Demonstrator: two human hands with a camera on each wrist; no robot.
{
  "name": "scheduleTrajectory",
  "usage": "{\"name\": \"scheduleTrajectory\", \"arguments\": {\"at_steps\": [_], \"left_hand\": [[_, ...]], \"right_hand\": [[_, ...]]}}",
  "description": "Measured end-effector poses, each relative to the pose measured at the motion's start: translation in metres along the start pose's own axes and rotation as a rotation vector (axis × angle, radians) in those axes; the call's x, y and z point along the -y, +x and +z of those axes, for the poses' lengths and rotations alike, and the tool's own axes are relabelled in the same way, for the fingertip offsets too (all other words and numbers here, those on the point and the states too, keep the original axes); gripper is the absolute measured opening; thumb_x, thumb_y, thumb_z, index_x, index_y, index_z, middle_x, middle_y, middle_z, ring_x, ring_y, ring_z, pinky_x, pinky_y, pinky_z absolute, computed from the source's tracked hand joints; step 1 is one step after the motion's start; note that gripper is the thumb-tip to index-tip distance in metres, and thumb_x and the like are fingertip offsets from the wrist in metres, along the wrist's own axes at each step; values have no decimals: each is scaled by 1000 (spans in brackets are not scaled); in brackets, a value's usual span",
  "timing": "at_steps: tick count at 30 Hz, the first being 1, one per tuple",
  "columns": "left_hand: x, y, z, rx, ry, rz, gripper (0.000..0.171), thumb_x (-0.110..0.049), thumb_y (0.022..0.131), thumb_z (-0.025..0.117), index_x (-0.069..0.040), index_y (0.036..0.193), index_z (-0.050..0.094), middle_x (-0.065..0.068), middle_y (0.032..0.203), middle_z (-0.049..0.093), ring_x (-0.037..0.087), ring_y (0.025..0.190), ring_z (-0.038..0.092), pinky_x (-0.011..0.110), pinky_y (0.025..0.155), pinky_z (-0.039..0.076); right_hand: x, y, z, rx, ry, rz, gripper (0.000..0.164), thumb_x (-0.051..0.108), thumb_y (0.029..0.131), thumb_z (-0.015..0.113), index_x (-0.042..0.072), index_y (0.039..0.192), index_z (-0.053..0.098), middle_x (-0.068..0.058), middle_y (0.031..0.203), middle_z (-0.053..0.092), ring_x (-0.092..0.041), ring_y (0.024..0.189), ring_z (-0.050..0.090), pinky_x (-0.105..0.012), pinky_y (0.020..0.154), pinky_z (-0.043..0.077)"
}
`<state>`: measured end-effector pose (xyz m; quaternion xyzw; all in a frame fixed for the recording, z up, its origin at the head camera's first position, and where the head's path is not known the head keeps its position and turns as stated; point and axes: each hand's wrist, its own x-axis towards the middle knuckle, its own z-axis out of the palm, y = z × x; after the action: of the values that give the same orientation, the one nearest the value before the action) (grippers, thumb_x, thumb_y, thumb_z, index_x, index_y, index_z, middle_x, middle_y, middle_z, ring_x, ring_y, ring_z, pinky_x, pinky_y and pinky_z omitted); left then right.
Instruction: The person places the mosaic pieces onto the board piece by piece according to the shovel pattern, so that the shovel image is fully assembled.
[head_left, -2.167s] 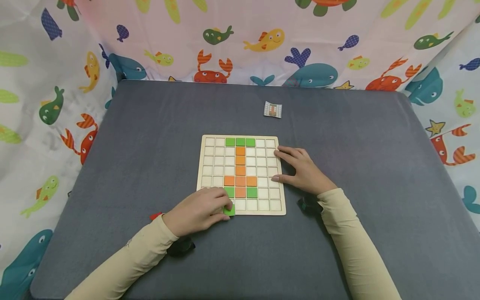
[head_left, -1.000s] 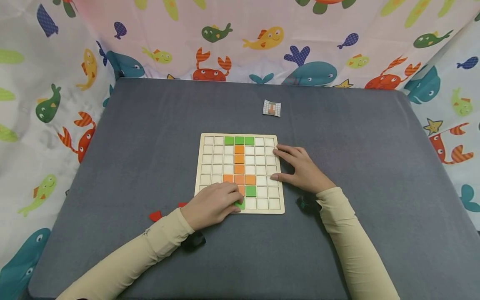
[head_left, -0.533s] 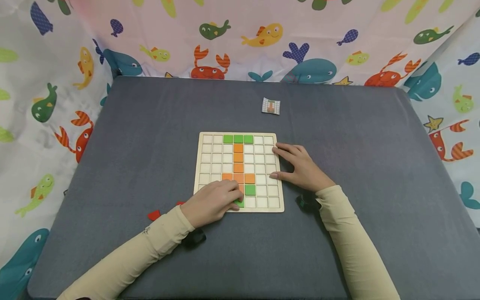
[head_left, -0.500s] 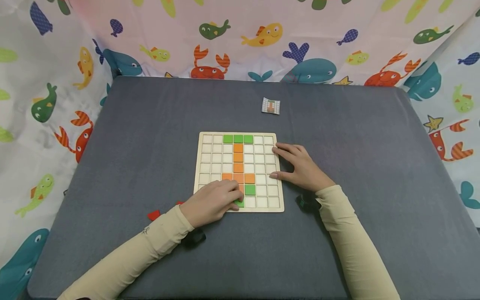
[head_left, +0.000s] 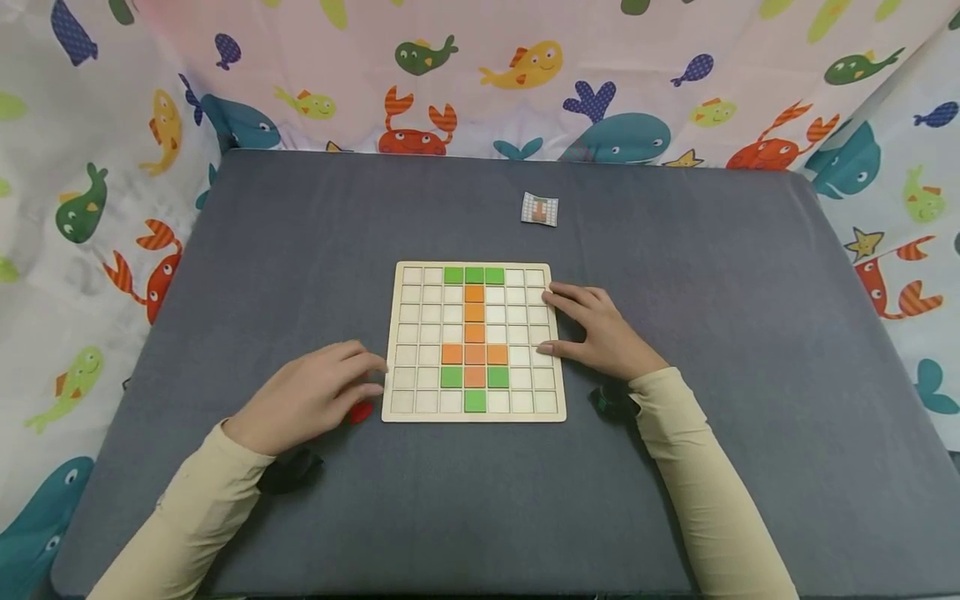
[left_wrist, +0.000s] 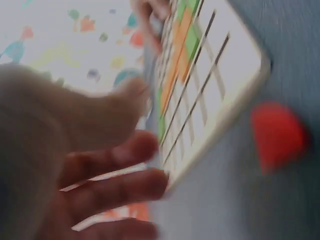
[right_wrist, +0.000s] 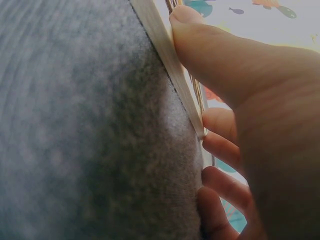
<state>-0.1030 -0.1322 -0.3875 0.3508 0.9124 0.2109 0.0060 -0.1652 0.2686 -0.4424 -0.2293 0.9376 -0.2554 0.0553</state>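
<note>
A square wooden grid board (head_left: pixel 411 403) lies on the grey table. Green tiles (head_left: pixel 474 275) fill three cells of its far row, and orange tiles (head_left: pixel 474 312) run down the middle and branch sideways. One more green tile (head_left: pixel 475 401) sits in the near row. Just off the board's left edge hovers my left hand (head_left: pixel 311 396), fingers loosely bent and nothing in them. Beneath its thumb side lies a red piece with a rounded edge (left_wrist: pixel 278 136). My right hand (head_left: pixel 603 329) rests at the board's right edge, thumb on the rim (right_wrist: pixel 187 75) and fingers spread along it.
A small card with a printed grid pattern (head_left: pixel 539 210) lies beyond the board. A sea-animal curtain (head_left: pixel 330 67) hangs behind and beside the table (head_left: pixel 675 250). Dark wrist devices, such as the one by the right wrist (head_left: pixel 613 402), sit under both wrists.
My left hand has let go of the green tile in the near row and moved left, off the board. That tile now lies uncovered below the orange column. The right hand stays put.
</note>
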Motion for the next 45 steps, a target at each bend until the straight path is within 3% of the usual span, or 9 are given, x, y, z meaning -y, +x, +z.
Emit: {"name": "scheduleTrajectory", "arguments": {"at_steps": [4,8,12,15,24,29,36,40,45], "left_hand": [[12,-32,-14,85,1,-153,32,-28,82,77,-19,110,67,-9,96,60,3,77,53,27,69,48],[21,-56,-19,161,-6,-240,42,-31,77,80,-18,114,65,-7,101,59,7,83,57,31,72,50],[25,-66,-17,206,-21,-286,45,-32,72,83,-17,111,65,-6,98,58,7,81,56,31,70,50],[27,-68,-12,200,-21,-286,39,-29,71,85,-17,102,66,-7,92,57,6,79,55,30,68,50],[27,-66,-4,154,9,-270,27,-21,72,84,-19,88,62,-10,83,53,4,73,53,27,65,48],[26,-63,-4,144,17,-261,22,-22,77,81,-19,91,65,-9,86,57,6,75,54,30,67,49],[22,-52,-7,38,14,-214,26,-20,77,81,-19,97,66,-9,90,61,5,79,56,31,70,50],[17,-43,-7,6,10,-182,27,-21,77,81,-20,99,65,-11,90,60,4,81,56,30,72,50],[6,-21,-1,-24,-37,-128,26,-22,79,79,-19,100,65,-12,91,59,4,82,56,28,72,50]], "right_hand": [[2,2,2,4,5,-8,79,47,81,74,16,146,41,-2,152,34,-29,133,29,-50,104,33],[2,3,3,8,11,-9,80,47,80,74,17,147,41,-2,153,33,-29,134,29,-50,103,33],[1,2,2,10,16,-5,80,49,80,73,18,147,40,-1,153,32,-29,134,27,-51,103,33],[0,2,2,12,24,4,81,48,80,73,19,147,40,-1,154,31,-28,135,27,-51,104,32],[-1,3,1,5,8,-3,80,50,80,73,18,147,40,-1,153,33,-29,135,27,-50,104,32],[0,2,0,8,7,-1,80,49,80,73,18,147,41,-1,153,33,-28,135,27,-50,105,32],[0,3,1,11,3,9,81,51,80,72,19,147,40,-1,153,33,-28,136,26,-51,105,32],[2,3,1,14,15,5,81,50,80,73,18,147,40,-2,152,33,-28,136,26,-51,105,32],[1,0,0,8,21,3,80,48,80,74,17,147,41,-3,152,33,-29,135,27,-50,104,33]]}}
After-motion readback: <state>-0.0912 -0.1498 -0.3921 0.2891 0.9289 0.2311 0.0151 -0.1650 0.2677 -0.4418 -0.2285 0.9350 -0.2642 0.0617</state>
